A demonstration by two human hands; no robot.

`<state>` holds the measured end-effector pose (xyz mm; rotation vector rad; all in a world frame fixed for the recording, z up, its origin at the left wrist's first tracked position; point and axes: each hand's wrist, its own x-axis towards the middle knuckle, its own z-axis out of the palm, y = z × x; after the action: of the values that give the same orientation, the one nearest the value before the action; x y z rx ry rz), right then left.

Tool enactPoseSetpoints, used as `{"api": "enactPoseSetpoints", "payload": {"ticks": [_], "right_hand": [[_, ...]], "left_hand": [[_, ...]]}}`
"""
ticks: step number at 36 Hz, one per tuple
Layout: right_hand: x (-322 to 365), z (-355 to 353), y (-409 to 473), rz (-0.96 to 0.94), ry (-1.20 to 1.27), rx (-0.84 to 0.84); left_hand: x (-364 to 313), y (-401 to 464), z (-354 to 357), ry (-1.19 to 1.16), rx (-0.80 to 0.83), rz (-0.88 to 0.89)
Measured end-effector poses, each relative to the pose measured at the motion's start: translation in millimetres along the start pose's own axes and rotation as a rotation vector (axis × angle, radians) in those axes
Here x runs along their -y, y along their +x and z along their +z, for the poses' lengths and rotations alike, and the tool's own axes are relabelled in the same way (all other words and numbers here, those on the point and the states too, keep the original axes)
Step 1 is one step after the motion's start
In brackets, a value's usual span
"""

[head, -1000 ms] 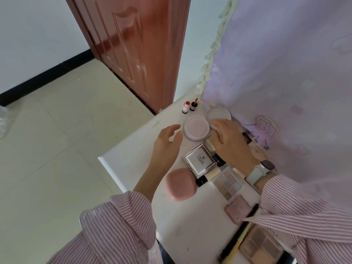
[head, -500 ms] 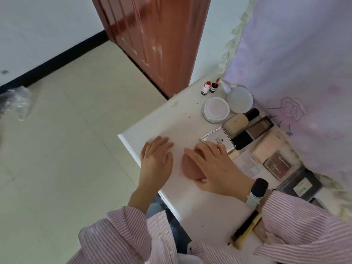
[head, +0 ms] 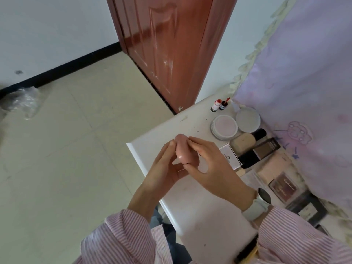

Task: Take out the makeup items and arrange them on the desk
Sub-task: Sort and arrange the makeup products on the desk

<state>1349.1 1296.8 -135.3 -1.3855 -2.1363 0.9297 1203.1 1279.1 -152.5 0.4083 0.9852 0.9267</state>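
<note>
Pink egg-shaped case (head: 184,152): I am seeing it being held above the white desk (head: 200,206), near its left edge, both hands gripping it, left hand (head: 165,166) curling under, right hand (head: 211,168) pinching from the side. Lying behind, right: silver compact (head: 229,156), two round jars (head: 224,126), foundation bottle (head: 245,141), dark tube (head: 259,152), blush palette (head: 283,186).

- Both arms wear a long-sleeved shirt (head: 122,242) with thin pink and white stripes, cuffs loose at the wrists.
- The right wrist at lower right of the frame carries a watch (head: 264,195) with a dark rounded face on a pale grey-white band (head: 255,208).
- Dark blue trousers (head: 169,235) show between the sleeves.
</note>
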Motion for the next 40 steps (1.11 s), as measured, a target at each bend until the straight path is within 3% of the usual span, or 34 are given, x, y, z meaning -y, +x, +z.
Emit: {"api": "enactPoseSetpoints", "payload": {"ticks": [16, 21, 30, 40], "right_hand": [[16, -22, 27, -0.072, -0.216, 0.177], [26, -51, 54, -0.032, -0.196, 0.129], [41, -98, 83, 0.048, -0.015, 0.071], [15, -82, 74, 0.276, -0.175, -0.062]], "left_hand": [[-21, 10, 2, -0.037, -0.038, -0.035], [-42, 21, 7, -0.115, -0.023, -0.041], [-87, 38, 5, -0.067, 0.189, -0.128], [-77, 58, 1, 0.105, -0.002, -0.35]]}}
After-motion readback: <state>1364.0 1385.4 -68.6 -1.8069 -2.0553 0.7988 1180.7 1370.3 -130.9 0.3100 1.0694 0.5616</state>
